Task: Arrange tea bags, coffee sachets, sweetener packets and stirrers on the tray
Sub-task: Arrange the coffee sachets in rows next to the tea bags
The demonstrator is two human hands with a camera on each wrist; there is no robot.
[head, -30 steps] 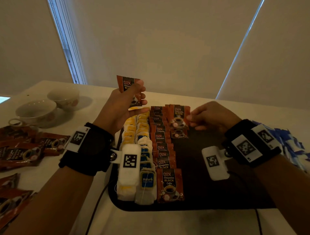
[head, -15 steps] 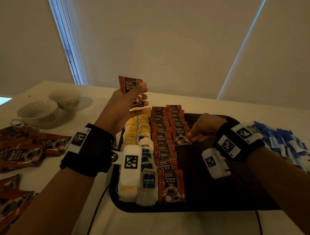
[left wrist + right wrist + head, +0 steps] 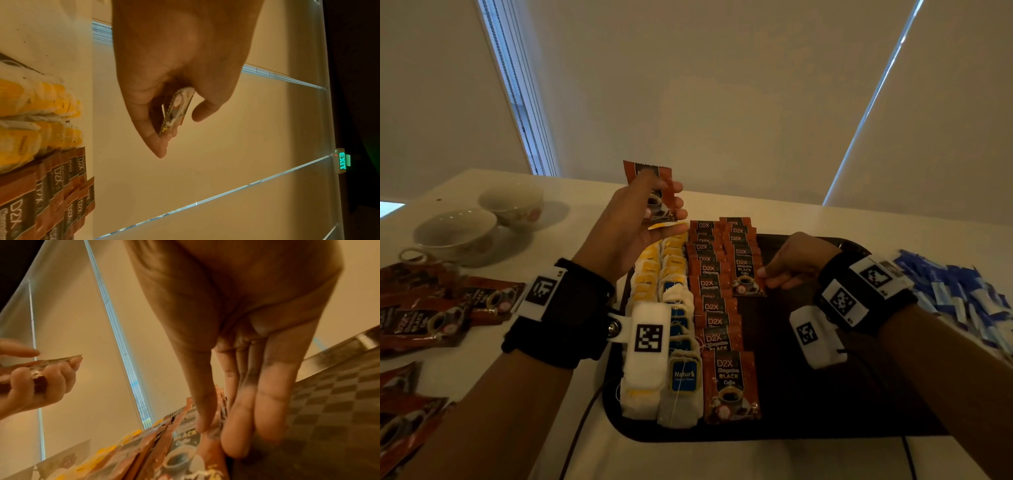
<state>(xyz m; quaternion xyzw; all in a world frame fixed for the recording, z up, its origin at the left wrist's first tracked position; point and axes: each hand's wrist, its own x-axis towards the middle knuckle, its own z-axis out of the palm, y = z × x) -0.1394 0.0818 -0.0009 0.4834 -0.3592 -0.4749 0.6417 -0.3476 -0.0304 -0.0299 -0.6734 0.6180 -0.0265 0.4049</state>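
Note:
A black tray [image 3: 825, 394] carries a row of yellow-tag tea bags [image 3: 645, 284], a row of blue-tag tea bags [image 3: 681, 373] and two rows of brown coffee sachets [image 3: 717, 322]. My left hand [image 3: 659, 202] hovers above the tray's far left corner and holds a coffee sachet [image 3: 666, 178] upright between thumb and fingers; the left wrist view shows that sachet [image 3: 176, 110] edge-on. My right hand [image 3: 765, 278] pinches the right edge of the nearest sachet [image 3: 743, 274] of the shorter second row. In the right wrist view, the thumb [image 3: 202, 423] lies on that sachet [image 3: 185, 444].
Loose coffee sachets [image 3: 431, 318] lie on the white table left of the tray, with two cups [image 3: 455, 233] behind them. A heap of blue sweetener packets [image 3: 962, 294] sits right of the tray. A cable [image 3: 582, 421] runs off the front edge.
My right hand came toward me and down, laying its coffee sachet at the near end of the second row. The left hand has barely moved.

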